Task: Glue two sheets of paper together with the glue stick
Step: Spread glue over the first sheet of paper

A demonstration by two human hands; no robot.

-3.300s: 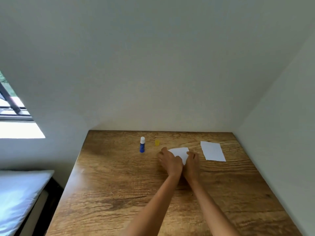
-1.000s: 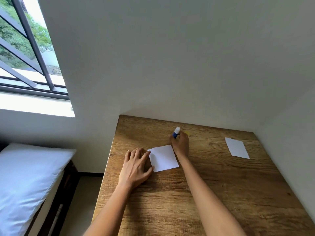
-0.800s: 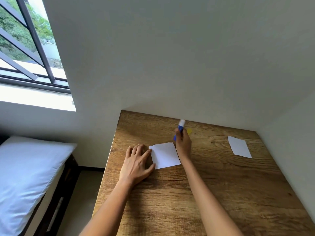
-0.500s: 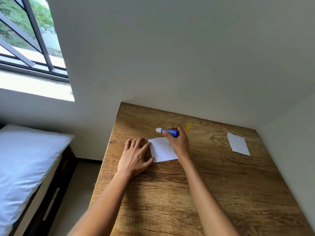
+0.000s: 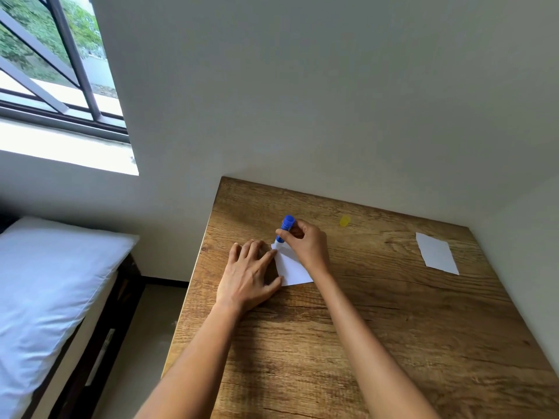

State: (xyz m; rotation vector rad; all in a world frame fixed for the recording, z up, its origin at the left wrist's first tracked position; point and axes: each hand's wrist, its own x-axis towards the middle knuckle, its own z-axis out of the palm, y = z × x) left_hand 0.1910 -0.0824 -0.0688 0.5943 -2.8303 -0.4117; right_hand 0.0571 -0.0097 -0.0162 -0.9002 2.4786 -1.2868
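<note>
A small white sheet of paper (image 5: 290, 266) lies on the wooden table (image 5: 378, 313). My left hand (image 5: 249, 273) lies flat on the table with its fingers spread, touching the sheet's left edge. My right hand (image 5: 305, 241) grips a blue glue stick (image 5: 286, 226), turned tip down onto the sheet's far left corner. Part of the sheet is hidden under my right hand. A second white sheet (image 5: 437, 254) lies apart at the table's right side. The yellow glue cap (image 5: 344, 221) rests on the table behind my right hand.
White walls close the table's far and right sides. The table's left edge drops to the floor, where a bed with a white pillow (image 5: 45, 297) stands. A barred window (image 5: 54, 65) is at the upper left.
My right hand lifted the glue stick from the table, turned it over and brought its tip down onto the sheet's far corner. My left hand stayed flat beside the sheet.
</note>
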